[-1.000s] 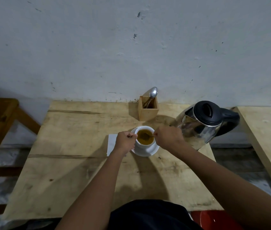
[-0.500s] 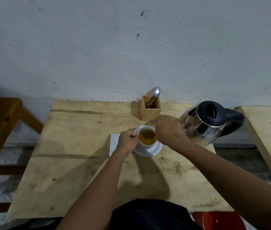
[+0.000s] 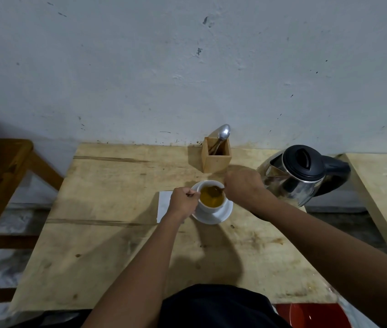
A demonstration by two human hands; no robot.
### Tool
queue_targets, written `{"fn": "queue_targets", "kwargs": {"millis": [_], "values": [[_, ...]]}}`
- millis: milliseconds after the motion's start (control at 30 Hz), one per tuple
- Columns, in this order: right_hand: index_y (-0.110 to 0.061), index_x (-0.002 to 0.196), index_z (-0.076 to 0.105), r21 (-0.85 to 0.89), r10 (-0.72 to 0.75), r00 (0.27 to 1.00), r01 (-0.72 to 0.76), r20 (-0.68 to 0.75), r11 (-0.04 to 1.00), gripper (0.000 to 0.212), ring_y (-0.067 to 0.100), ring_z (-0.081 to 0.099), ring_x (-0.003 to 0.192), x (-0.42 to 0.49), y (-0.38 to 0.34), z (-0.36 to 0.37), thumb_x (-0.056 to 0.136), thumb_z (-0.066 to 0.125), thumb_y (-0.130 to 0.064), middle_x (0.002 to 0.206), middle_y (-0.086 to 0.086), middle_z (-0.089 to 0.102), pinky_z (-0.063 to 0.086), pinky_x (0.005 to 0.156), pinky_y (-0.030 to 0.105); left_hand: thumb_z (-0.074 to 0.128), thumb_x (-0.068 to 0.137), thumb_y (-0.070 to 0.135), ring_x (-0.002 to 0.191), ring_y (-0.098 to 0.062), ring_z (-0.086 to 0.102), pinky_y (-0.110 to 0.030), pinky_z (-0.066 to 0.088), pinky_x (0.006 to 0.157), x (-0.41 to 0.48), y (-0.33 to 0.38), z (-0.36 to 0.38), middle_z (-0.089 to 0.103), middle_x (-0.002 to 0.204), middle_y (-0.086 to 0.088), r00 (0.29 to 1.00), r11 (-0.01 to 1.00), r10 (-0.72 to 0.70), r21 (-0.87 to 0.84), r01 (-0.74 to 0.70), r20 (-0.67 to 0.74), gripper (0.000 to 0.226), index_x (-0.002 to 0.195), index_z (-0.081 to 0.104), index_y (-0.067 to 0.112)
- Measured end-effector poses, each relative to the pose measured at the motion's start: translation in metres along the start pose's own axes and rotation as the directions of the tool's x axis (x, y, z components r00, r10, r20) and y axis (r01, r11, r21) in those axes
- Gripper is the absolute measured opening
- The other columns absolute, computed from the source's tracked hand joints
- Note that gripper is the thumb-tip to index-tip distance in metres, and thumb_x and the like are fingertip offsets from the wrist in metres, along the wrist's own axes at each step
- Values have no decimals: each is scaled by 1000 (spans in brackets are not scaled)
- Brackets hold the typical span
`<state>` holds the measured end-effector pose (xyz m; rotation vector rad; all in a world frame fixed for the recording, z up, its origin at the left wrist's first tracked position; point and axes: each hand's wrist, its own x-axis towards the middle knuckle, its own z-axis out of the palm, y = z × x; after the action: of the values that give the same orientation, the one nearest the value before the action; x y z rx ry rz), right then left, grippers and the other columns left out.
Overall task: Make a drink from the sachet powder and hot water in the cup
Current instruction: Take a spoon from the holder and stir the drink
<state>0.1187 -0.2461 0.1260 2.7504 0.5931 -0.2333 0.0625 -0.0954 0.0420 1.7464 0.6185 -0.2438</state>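
**Stir in progress: spoon enters cup from 2 o'clock**

Head view: white ceramic cup (image 3: 211,197) of amber drink on white saucer (image 3: 223,213), table centre. Right hand (image 3: 243,187) at cup's 2 o'clock, pinching small metal spoon (image 3: 218,190), handle axis 2-to-8. Left hand (image 3: 184,202) at 9 o'clock, closed on cup handle.

White cup (image 3: 207,204), upright on a white saucer (image 3: 223,213), standing toward the far edge of the table (image 3: 116,245) at about mid-width. The cup holds amber-brown liquid (image 3: 211,200) nearly to the rim, in which rests the bowl of a spoon (image 3: 216,191). A white sachet (image 3: 164,204) lies flat just left of the saucer.
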Motion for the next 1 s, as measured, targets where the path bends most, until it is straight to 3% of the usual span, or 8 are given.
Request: {"fn": "queue_targets", "kwargs": {"millis": [167,233,333,433,600,700,800,1000], "values": [[-17,85,57,36,-48,998,47,33,998,23,15,62,69,2,6,-3,87,64,-38,83,0,64,55,64,29,63,90,17,60,-23,63,-45,61,74,-1,1,0,65,71,-7,1000,1000,-1,2,1,2,12,80,66,14],[-17,76,56,28,-67,997,66,45,997,29,15,61,66,3,5,-1,85,65,-44,78,0,63,57,64,30,63,90,18,62,-24,64,-45,61,74,-1,1,0,65,71,-7,1000,1000,-3,3,3,-1,12,79,65,14],[-19,60,42,39,-102,994,100,47,994,39,11,46,51,0,0,0,88,60,-39,62,-2,51,44,51,24,62,90,18,68,-25,64,-46,60,76,-1,1,1,65,72,-7,1000,1000,-4,3,4,-9,13,78,66,15],[-20,60,43,29,-94,996,94,-1,995,35,11,44,49,1,-5,0,90,56,-32,61,-3,51,34,44,24,61,90,17,76,-28,63,-47,58,80,-1,0,1,65,75,-7,1000,1000,-1,2,1,-12,14,78,67,16],[-18,77,54,20,-40,999,40,-7,999,17,16,61,69,4,-4,-1,91,57,-25,80,1,63,54,62,29,62,90,16,66,-27,63,-44,58,73,-1,1,1,65,72,-10,1000,1000,6,4,-6,-9,14,78,67,11],[-17,83,57,27,-47,999,46,27,999,13,17,62,72,6,0,-2,89,61,-28,83,2,64,56,67,31,61,91,17,70,-27,64,-43,58,73,-2,0,1,67,80,-12,1000,1000,5,9,-5,-6,14,92,70,5],[-17,83,59,38,-72,995,70,66,997,16,16,62,72,7,2,-4,86,62,-33,84,2,64,57,69,32,61,91,15,74,-28,64,-44,58,74,-1,1,1,67,81,-11,1000,1000,10,8,-10,-1,11,88,70,9],[-20,62,46,51,-71,997,69,40,996,32,13,50,53,0,-7,0,90,55,-30,65,-2,56,42,50,25,62,90,17,76,-28,64,-46,58,76,0,1,1,65,74,-6,1000,1000,-2,16,2,-10,18,73,66,20]]}}
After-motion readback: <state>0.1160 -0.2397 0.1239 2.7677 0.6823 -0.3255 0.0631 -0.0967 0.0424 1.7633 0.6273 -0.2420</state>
